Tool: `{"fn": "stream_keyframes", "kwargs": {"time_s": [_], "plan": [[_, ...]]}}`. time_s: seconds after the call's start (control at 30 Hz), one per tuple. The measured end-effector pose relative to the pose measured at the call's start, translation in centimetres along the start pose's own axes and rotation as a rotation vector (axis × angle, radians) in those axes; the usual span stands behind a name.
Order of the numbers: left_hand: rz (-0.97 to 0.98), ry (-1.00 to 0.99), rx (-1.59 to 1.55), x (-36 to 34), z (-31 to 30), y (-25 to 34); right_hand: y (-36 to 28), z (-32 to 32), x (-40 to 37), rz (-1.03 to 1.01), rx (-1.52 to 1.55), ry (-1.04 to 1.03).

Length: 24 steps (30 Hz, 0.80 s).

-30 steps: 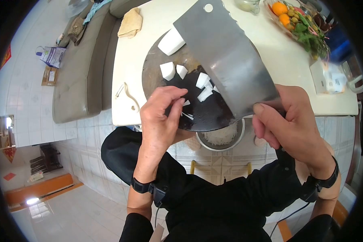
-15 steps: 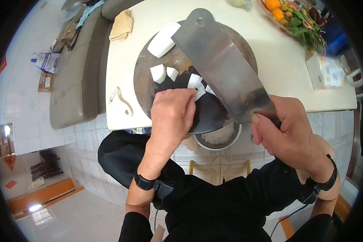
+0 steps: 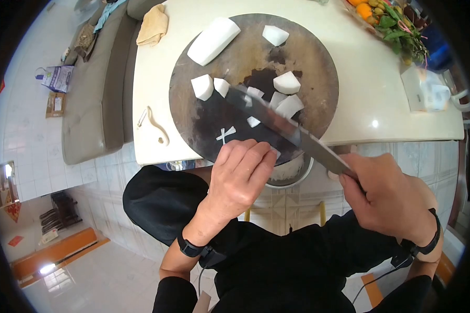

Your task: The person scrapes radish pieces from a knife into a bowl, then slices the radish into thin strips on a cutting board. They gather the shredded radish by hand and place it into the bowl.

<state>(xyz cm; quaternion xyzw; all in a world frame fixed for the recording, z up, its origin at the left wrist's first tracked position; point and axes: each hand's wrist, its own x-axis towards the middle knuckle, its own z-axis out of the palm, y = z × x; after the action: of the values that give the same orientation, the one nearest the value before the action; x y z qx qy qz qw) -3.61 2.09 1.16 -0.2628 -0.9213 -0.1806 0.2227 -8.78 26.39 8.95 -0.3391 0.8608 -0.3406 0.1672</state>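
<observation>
Two hands work at the near rim of a round, dark cutting board [image 3: 308,52] that overhangs the pale bench [image 3: 371,94]. The right hand [image 3: 391,198] is clenched around the handle of a cleaver [image 3: 277,122], whose broad blade lies low across the board with its tip toward ten o'clock. The left hand [image 3: 243,177] sits at the board's six o'clock edge, its fingers [image 3: 261,159] curled down just beside the blade. Whether they pinch anything I cannot tell. Two thin white strips [image 3: 225,134] lie crossed just beyond that hand.

White root chunks [image 3: 286,82] cluster at the board's centre against the blade's far side. One long uncut piece [image 3: 213,40] lies at eleven o'clock. A metal bowl [image 3: 297,169] shows under the overhang at five o'clock, mostly hidden.

The cleaver looks heavy, stiff and weighted forward, so a grip high on the handle, close to the blade, should steady it best. The chunks look firm, crisp and wet, and are probably slippery; their flat cut faces offer the surest hold. The strips look light and limp, and likely cling to the damp board.

A folded cloth [image 3: 152,26] lies at ten o'clock on the bench, and a white box [image 3: 425,88] at three o'clock. A printed bag [image 3: 52,78] stands on the floor at nine o'clock, its print too small to read. No writing shows on the blade.
</observation>
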Motion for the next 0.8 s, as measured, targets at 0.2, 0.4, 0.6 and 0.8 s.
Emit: {"fn": "stream_keyframes", "kwargs": {"time_s": [0.2,0.4,0.6,0.8], "plan": [[-0.026,-0.09,-0.008,-1.7,-0.3,0.9,0.0,0.2,-1.3,-0.077,-0.115,-0.153],[-0.075,-0.079,-0.089,-1.9,-0.1,0.7,-0.9,0.3,-2.0,-0.059,-0.179,-0.281],[-0.074,-0.096,-0.115,-1.4,-0.3,0.1,-1.6,0.4,-2.8,0.019,-0.182,-0.397],[-0.071,-0.069,-0.12,-1.5,-0.1,-0.1,-2.0,0.5,-2.7,-0.021,-0.198,-0.392]]}}
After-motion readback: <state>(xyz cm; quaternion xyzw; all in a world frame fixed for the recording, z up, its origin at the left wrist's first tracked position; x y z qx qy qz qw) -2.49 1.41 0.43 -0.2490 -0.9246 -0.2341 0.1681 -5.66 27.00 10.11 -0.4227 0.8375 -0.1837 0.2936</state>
